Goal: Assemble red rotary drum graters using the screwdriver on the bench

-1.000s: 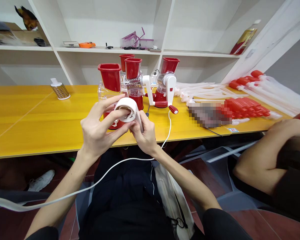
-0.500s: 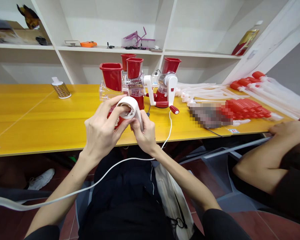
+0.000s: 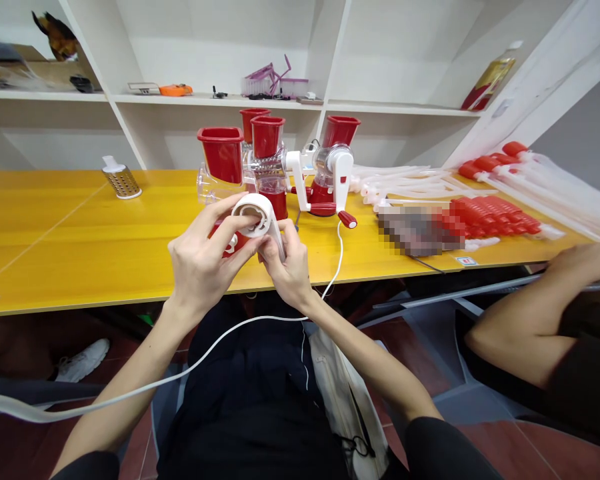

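Observation:
Above the front of the table I hold a white crank handle (image 3: 276,233), its round hollow end tilted up toward me. My left hand (image 3: 197,263) grips the rim of that end, a finger reaching into the hollow. Around the narrower arm of the crank, my right hand (image 3: 289,267) is closed; the handle's lower part is hidden by it. Just behind my left hand stands a red and clear rotary grater (image 3: 221,157), its base partly covered by my fingers. Close by are a rotary grater (image 3: 268,139) and another rotary grater (image 3: 342,133), both with white cranks and red knobs.
A metal grater drum (image 3: 123,181) lies left on the yellow table (image 3: 95,253). Red ribbed parts (image 3: 500,217) and long clear plastic pieces (image 3: 405,180) lie right. A white cable (image 3: 245,323) crosses my lap. Another person's arm (image 3: 525,320) is at the right edge.
The crank and both my hands stay almost in place, with only a slight shift. At the right, the other person's hand and forearm have shifted a little.

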